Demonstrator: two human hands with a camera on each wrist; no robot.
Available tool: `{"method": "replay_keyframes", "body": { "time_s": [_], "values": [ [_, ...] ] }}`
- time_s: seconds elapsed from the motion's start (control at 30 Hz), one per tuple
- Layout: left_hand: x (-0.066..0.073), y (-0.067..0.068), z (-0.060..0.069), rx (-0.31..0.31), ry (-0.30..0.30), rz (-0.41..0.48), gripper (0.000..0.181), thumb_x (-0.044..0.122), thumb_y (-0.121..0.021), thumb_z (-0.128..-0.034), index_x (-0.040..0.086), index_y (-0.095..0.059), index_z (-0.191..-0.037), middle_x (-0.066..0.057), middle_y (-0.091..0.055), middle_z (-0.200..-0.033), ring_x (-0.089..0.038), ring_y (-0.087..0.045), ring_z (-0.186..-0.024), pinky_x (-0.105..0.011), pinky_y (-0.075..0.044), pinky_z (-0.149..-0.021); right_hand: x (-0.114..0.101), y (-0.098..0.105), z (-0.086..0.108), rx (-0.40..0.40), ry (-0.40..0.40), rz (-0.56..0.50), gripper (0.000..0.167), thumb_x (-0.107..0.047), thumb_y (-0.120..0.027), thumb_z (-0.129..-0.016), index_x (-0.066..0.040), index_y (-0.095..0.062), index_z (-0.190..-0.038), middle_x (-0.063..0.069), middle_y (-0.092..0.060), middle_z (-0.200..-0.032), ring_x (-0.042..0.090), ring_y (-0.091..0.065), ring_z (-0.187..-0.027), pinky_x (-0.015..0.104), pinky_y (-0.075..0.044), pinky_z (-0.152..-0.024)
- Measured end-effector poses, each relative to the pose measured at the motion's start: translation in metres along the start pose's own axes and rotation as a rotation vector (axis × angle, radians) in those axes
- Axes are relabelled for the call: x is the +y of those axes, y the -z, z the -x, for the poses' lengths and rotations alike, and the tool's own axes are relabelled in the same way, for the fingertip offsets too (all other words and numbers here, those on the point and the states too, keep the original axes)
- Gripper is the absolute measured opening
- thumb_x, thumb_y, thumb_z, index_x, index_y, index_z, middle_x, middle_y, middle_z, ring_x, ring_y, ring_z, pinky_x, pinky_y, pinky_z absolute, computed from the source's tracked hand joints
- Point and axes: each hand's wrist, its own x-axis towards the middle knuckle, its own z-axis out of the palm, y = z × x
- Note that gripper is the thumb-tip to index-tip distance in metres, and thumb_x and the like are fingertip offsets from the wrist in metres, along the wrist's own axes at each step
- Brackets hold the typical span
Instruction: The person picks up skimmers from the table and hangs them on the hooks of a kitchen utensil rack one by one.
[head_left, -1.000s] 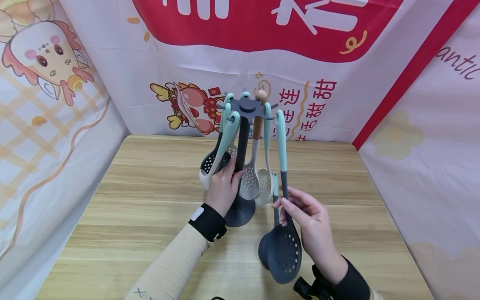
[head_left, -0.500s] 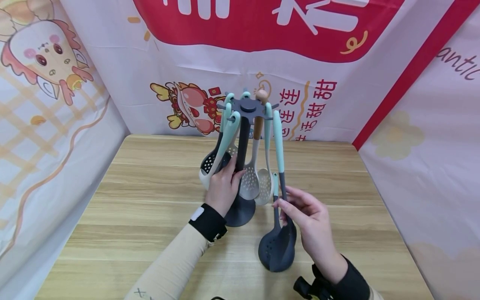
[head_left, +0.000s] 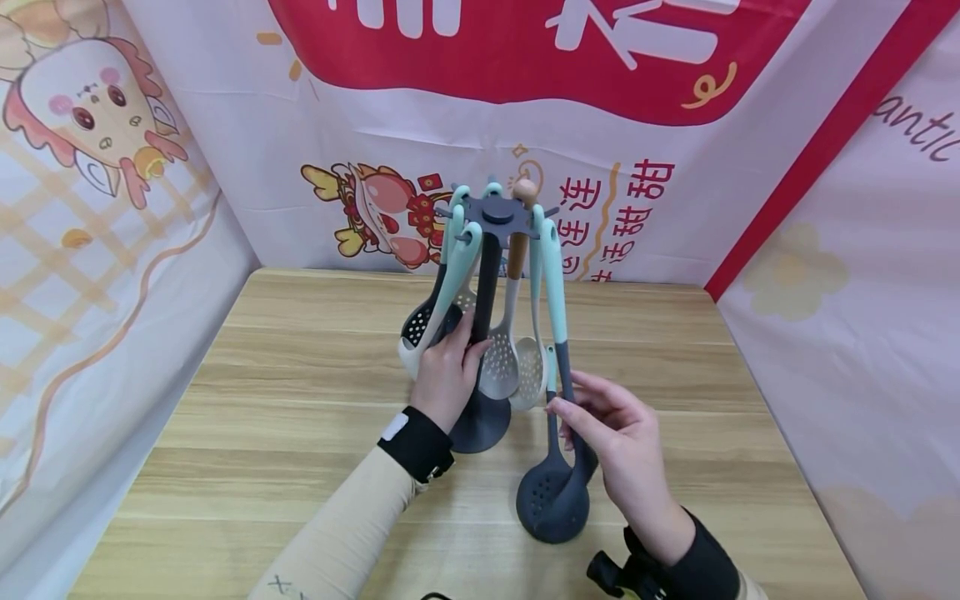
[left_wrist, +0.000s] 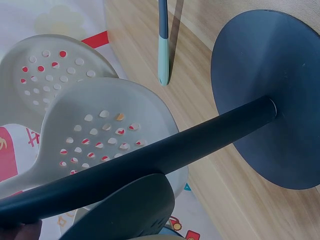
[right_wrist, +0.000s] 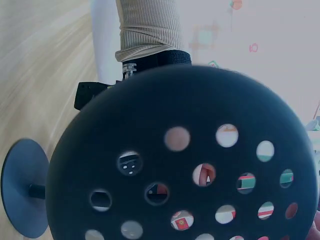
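Note:
My left hand point(head_left: 444, 379) grips the post of the dark utensil stand point(head_left: 480, 427), whose round base fills the right of the left wrist view. My right hand point(head_left: 626, 454) pinches the dark lower handle of a skimmer point(head_left: 553, 283). That skimmer stands nearly upright, its mint handle top beside the stand's right hook; whether it is on the hook I cannot tell. Its perforated dark head point(right_wrist: 215, 100) covers most of the right wrist view. A second dark perforated utensil point(head_left: 536, 504) lies on the table behind it, partly covered.
Several utensils hang around the stand, among them a grey slotted spoon point(head_left: 498, 367), a paler one point(head_left: 527, 379) and a white-headed one with a mint handle point(head_left: 452, 287). The wooden table point(head_left: 300, 467) meets printed cloth point(head_left: 262, 150) at its back and sides.
The skimmer in my right hand has turned from face-on to nearly edge-on, and its handle top has shifted left to the stand's hook. My left hand stays on the post.

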Motion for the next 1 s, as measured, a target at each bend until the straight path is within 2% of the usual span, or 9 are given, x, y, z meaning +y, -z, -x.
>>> {"method": "replay_keyframes", "body": {
  "time_s": [0.4,1.0],
  "values": [
    [-0.0001,-0.0004,-0.0001,0.005,0.0,0.006,0.043,0.017,-0.064,-0.0972,-0.002,-0.054,-0.134,-0.02,-0.072,-0.104,-0.031,-0.073,-0.094,-0.041,-0.061,-0.082,-0.0006,-0.0014,-0.0012,0.022,-0.02,0.029,0.028,-0.002,-0.07,-0.09,-0.01,-0.07,-0.117,-0.004,-0.075,-0.085,0.011,-0.063,-0.062,0.025,-0.055,-0.055],
    [-0.0008,-0.0008,0.0004,0.002,-0.002,0.001,0.043,0.017,-0.063,-0.0976,-0.002,-0.054,-0.135,-0.02,-0.072,-0.106,-0.031,-0.073,-0.095,-0.041,-0.061,-0.083,0.0028,-0.006,-0.0036,0.018,-0.019,0.068,0.031,-0.005,-0.071,-0.09,-0.003,-0.067,-0.12,-0.004,-0.075,-0.086,0.011,-0.063,-0.061,0.025,-0.054,-0.055]
  ]
}}
